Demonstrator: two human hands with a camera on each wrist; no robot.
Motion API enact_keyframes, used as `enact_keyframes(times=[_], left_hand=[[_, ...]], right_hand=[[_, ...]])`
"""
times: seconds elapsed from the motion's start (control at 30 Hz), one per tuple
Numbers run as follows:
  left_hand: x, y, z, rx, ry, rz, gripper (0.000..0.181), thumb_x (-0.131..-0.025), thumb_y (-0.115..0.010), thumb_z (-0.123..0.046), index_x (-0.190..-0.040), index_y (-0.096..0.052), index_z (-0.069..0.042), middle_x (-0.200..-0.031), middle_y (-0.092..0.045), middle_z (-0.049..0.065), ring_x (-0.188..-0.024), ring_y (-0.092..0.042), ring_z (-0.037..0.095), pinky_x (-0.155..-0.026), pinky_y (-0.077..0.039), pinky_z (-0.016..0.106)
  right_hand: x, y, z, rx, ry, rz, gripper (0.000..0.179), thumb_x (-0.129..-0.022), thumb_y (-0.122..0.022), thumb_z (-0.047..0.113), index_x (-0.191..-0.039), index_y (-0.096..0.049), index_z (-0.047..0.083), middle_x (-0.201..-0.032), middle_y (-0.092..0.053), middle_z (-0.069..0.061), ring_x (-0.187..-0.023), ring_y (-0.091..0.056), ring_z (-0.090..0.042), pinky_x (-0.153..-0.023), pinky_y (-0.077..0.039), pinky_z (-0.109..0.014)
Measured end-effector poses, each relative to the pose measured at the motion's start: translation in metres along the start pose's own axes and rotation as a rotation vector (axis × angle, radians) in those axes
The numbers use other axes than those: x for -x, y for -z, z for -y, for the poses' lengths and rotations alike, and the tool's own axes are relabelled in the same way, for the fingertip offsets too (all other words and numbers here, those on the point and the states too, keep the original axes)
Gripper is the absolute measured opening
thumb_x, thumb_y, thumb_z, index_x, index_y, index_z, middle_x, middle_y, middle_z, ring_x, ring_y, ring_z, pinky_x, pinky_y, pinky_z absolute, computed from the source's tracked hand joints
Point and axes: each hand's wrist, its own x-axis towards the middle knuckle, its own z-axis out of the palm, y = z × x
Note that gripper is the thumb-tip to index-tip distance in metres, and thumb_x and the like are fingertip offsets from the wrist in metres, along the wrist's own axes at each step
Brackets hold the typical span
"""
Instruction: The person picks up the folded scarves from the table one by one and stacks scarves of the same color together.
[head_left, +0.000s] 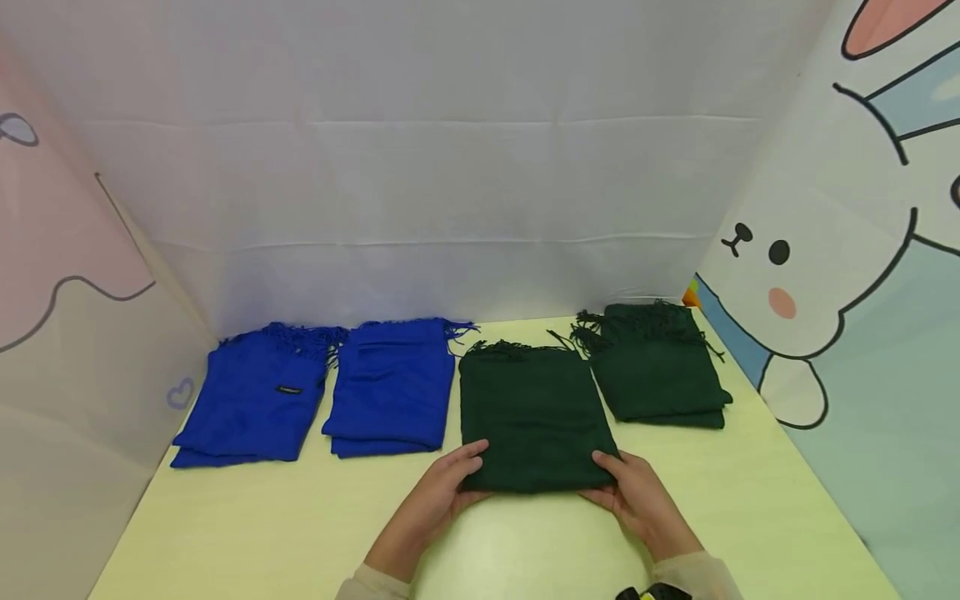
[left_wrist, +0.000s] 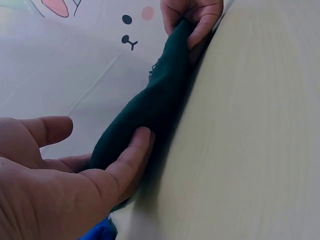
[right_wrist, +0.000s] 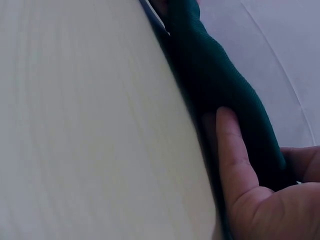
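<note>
A folded dark green scarf (head_left: 534,408) with fringe along its far end lies in the middle of the table. At its near left corner my left hand (head_left: 444,493) grips the folded edge, fingers above and below the cloth. My right hand (head_left: 636,498) holds the near right corner the same way. In the left wrist view the scarf's near edge (left_wrist: 145,107) stands slightly off the table, with shadow beneath. The right wrist view shows the right hand (right_wrist: 260,197) with a digit along the underside of the cloth.
Two folded blue scarves, one with a small dark label (head_left: 251,396) and another (head_left: 393,387), lie to the left. A second folded green scarf (head_left: 660,367) lies at the right. White fabric (head_left: 450,167) walls the back; a cartoon-printed panel (head_left: 862,292) stands on the right.
</note>
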Motion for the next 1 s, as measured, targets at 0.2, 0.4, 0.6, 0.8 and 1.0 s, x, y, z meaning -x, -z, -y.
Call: enact_keyframes(times=[0.2, 0.4, 0.6, 0.8, 1.0], left_hand=[[0.004, 0.001, 0.000, -0.017, 0.003, 0.005, 0.052, -0.108, -0.040, -0.017, -0.154, -0.028, 0.004, -0.162, -0.013, 0.026, -0.146, -0.025, 0.040, -0.107, -0.044, 0.047], [0.005, 0.001, -0.003, -0.143, -0.016, -0.086, 0.051, -0.107, -0.041, -0.019, -0.154, -0.030, -0.002, -0.156, -0.025, 0.027, -0.137, -0.041, 0.038, -0.107, -0.042, 0.049], [0.007, 0.000, -0.005, -0.261, -0.083, -0.271, 0.044, -0.104, -0.043, -0.012, -0.146, -0.039, 0.001, -0.151, -0.037, 0.026, -0.140, -0.036, 0.040, -0.115, -0.029, 0.057], [0.005, -0.005, -0.005, -0.356, -0.116, -0.372, 0.037, -0.101, -0.050, -0.011, -0.137, -0.052, -0.001, -0.148, -0.044, 0.018, -0.141, -0.035, 0.039, -0.112, -0.029, 0.061], [0.005, -0.008, -0.005, -0.385, -0.147, -0.426, 0.031, -0.099, -0.053, -0.010, -0.129, -0.058, -0.002, -0.146, -0.044, 0.018, -0.137, -0.040, 0.039, -0.109, -0.034, 0.059]], right_hand=[[0.002, 0.001, 0.000, 0.022, 0.002, 0.021, 0.054, -0.105, -0.049, 0.013, -0.147, -0.029, -0.015, -0.135, -0.054, -0.027, -0.108, -0.065, -0.028, -0.090, -0.056, -0.046], [0.002, 0.006, 0.006, 0.025, -0.008, 0.026, 0.056, -0.105, -0.050, 0.017, -0.146, -0.030, -0.015, -0.127, -0.061, -0.017, -0.103, -0.066, -0.020, -0.088, -0.057, -0.039], [0.004, 0.019, 0.017, 0.006, -0.008, -0.019, 0.047, -0.106, -0.043, 0.019, -0.140, -0.039, -0.014, -0.105, -0.069, -0.004, -0.094, -0.068, -0.013, -0.084, -0.058, -0.033], [0.005, 0.041, 0.032, -0.072, -0.022, -0.064, 0.054, -0.109, -0.035, 0.023, -0.151, -0.026, -0.008, -0.112, -0.070, -0.003, -0.105, -0.068, -0.015, -0.095, -0.054, -0.032], [-0.002, 0.069, 0.043, -0.543, -0.057, -0.085, 0.057, -0.110, -0.030, 0.027, -0.160, -0.007, 0.012, -0.160, -0.030, -0.007, -0.145, -0.033, -0.020, -0.115, -0.034, -0.036]])
